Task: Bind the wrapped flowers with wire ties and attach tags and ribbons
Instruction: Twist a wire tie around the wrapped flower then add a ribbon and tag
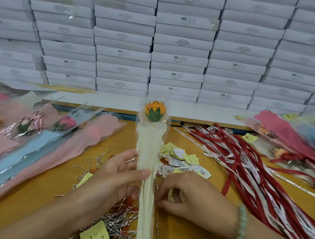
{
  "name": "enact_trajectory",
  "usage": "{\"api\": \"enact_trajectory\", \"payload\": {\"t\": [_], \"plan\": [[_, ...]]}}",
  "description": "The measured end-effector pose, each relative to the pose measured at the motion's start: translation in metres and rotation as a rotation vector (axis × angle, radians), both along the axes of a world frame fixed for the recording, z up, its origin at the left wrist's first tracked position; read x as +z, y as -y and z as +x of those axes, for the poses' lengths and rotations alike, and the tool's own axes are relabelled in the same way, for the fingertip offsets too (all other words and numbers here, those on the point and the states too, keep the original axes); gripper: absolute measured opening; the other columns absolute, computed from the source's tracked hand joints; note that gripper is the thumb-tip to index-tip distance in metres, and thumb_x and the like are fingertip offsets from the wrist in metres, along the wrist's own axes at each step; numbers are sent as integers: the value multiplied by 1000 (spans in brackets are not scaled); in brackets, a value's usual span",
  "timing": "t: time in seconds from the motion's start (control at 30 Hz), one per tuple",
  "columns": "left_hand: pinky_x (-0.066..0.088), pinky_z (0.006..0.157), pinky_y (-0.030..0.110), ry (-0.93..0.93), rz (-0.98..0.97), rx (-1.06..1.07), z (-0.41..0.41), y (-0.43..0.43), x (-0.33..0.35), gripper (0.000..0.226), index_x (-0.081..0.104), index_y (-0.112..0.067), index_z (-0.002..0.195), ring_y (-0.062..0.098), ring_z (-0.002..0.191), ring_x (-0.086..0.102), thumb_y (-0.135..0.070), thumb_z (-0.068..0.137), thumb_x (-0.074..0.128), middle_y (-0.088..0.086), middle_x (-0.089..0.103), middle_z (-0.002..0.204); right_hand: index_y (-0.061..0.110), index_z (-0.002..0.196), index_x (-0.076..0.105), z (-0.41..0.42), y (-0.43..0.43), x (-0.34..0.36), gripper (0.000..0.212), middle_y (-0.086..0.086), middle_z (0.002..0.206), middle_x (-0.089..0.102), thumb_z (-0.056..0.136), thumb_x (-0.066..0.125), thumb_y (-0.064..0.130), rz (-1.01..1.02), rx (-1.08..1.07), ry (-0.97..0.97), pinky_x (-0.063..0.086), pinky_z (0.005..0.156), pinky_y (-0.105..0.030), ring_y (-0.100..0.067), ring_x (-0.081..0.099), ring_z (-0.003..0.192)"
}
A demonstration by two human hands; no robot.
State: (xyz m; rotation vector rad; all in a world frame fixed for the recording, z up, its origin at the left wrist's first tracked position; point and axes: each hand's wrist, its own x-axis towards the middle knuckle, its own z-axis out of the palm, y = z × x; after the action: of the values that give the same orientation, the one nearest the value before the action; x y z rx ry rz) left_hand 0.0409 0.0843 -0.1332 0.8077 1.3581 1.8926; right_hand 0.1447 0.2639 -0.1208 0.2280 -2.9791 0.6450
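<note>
Head cam: L hand (116, 175) grip curled round wrapped flower (149, 141); R hand (193, 198) grip pinching wire tie (157, 221).

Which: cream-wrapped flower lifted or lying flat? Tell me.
Lifted. The left hand grips the cream-wrapped flower mid-stem; its bloom overlaps the white ledge behind the table.

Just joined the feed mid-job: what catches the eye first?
A cream-wrapped flower is held up at centre, left hand gripping it, right hand pinching a wire tie at its side. Behind rises a wall of white boxes; red and white ribbons sprawl right, pink wrapped flowers lie left.
</note>
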Motion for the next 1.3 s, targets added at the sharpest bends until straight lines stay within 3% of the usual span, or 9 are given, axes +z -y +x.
{"api": "enact_trajectory", "payload": {"t": [0.1,0.27,0.4,0.53,0.7,0.8,0.97,1.17,1.3], "plan": [[48,52,25,-3,-8,2,1,0,-1,46,68,-14,114,16,67,63,-18,70,81,11,69,95,33,97,72,1,0,-1,13,21,87,67,88,64,38,18,-35,-29,35,55,-11,8,53,66],[51,59,29,-31,-25,-9,4,0,-1,46,68,-17,116,20,75,65,-21,72,81,12,70,101,31,93,74,3,3,-2,13,22,77,58,84,65,35,-45,-81,-68,31,54,-11,15,50,70],[49,66,35,-42,-49,-5,5,0,-1,44,68,-18,115,22,78,65,-19,73,79,11,71,105,31,94,74,2,2,-2,11,15,88,65,87,66,33,-58,-91,-82,32,57,-13,14,50,71],[52,58,28,-41,-49,12,8,0,1,37,70,-19,112,17,72,65,-11,77,75,9,72,100,30,88,72,1,-3,0,8,17,74,65,88,65,33,-63,-199,-113,32,55,-14,3,53,63],[56,57,23,-53,-95,65,5,-3,-3,42,62,-15,123,13,69,68,-7,83,69,6,75,98,23,84,76,-2,-9,2,15,4,63,64,84,67,10,-350,-236,-113,42,52,-12,-4,52,53],[60,72,32,-79,-146,72,4,-7,-7,44,57,-16,128,21,84,71,-10,85,68,12,74,108,17,81,73,-3,-7,-2,10,6,57,62,85,69,10,-479,-227,-49,45,46,-16,-2,53,46],[60,68,33,-53,-164,96,4,-11,-15,56,48,-16,136,26,93,72,-12,84,70,8,72,115,14,80,72,-3,-10,-1,8,5,58,65,88,71,16,-540,-252,-19,47,44,-19,-3,58,47],[58,59,29,-81,-103,123,5,-9,-19,52,61,-20,125,27,93,72,-19,76,76,-1,68,122,13,82,71,-1,-9,0,10,19,52,56,89,69,19,-581,-249,-25,37,43,-14,-1,45,39],[61,69,36,-79,-96,106,5,-10,-21,53,63,-22,124,31,97,71,-20,73,78,1,68,121,3,91,70,-1,-4,-1,10,18,55,60,91,65,11,-720,-201,15,39,40,-14,3,53,43]]}}
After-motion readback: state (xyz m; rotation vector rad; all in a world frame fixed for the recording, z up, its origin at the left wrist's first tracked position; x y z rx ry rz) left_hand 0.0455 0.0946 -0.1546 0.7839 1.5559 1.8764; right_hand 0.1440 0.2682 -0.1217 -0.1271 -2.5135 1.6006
